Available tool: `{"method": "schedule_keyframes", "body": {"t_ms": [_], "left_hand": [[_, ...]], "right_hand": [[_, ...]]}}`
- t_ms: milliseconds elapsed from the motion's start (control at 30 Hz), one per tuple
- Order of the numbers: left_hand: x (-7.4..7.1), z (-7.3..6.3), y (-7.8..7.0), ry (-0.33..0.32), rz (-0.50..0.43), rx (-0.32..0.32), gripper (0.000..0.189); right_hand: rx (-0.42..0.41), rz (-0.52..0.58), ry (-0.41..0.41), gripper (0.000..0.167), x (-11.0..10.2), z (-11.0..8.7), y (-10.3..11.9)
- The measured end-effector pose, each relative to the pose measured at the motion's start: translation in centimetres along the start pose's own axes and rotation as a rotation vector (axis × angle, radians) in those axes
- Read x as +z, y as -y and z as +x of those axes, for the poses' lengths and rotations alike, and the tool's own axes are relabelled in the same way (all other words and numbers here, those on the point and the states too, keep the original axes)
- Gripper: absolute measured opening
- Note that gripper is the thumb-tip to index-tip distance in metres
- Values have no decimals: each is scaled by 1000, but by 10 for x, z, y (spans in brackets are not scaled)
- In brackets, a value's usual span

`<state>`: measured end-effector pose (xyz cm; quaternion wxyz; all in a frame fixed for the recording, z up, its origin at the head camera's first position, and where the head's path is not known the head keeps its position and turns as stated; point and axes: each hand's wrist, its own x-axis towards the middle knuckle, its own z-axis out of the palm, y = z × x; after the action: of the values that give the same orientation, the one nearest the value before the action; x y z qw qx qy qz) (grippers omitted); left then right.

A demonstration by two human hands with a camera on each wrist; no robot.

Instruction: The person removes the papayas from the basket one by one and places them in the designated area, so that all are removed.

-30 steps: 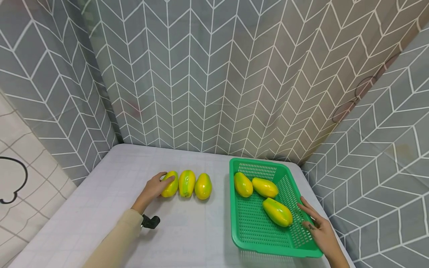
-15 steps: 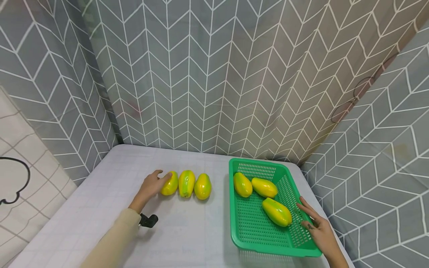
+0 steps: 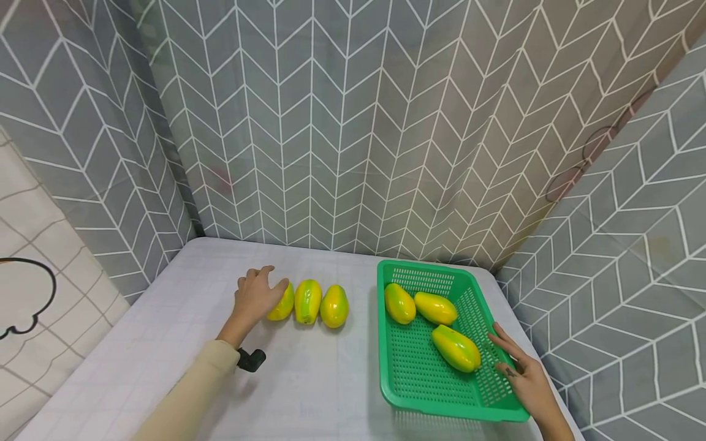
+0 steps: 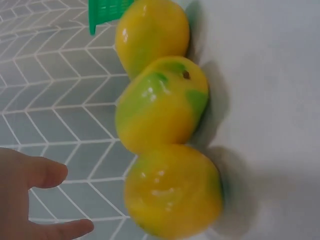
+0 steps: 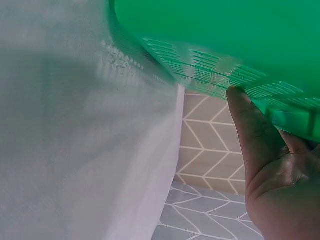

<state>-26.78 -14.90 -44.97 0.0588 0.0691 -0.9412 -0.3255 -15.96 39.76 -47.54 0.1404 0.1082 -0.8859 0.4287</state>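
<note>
Three yellow-green papayas lie side by side on the white-covered table: the left papaya (image 3: 284,304), the middle papaya (image 3: 307,302) and the right papaya (image 3: 334,306). My left hand (image 3: 255,300) hovers over the left one, partly covering it in the head view. Its thumb and finger spread apart, clear of the fruit in the left wrist view, and it holds nothing. My right hand (image 3: 526,383) grips the right rim of a green plastic basket (image 3: 388,380), with digits on both sides of the wall. Several papayas rest inside, among them one nearest the right hand (image 3: 456,349).
A black wrist mount (image 3: 250,360) hangs under my left forearm. Grey curtains with white chevron lines (image 3: 331,135) rise behind the table and along both sides. The table (image 3: 325,392) ends close to the basket's right side.
My left hand has lifted and moved slightly away from the left papaya, its fingers spreading wider. The papayas, basket and right hand stay nearly still.
</note>
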Motion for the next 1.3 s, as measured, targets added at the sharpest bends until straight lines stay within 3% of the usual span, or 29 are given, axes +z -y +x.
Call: {"method": "schedule_keyframes", "body": {"t_ms": [233,500,700,900,1067,1300], "left_hand": [[0,-7,-19,-27,-6,73,66],[-2,-19,-63,1,-104,211,62],[6,-28,-83,41,-124,242,57],[18,-39,-104,72,-149,323,54],[26,-46,-126,120,-173,418,53],[37,-53,-168,236,-161,531,53]], "right_hand": [[-31,2,9,55,0,0,2],[-47,-1,11,54,-2,-1,0],[-17,6,30,54,-2,-6,0],[3,-31,17,54,1,-9,3],[-1,-45,7,55,2,-10,4],[7,-35,13,56,2,-12,7]]}}
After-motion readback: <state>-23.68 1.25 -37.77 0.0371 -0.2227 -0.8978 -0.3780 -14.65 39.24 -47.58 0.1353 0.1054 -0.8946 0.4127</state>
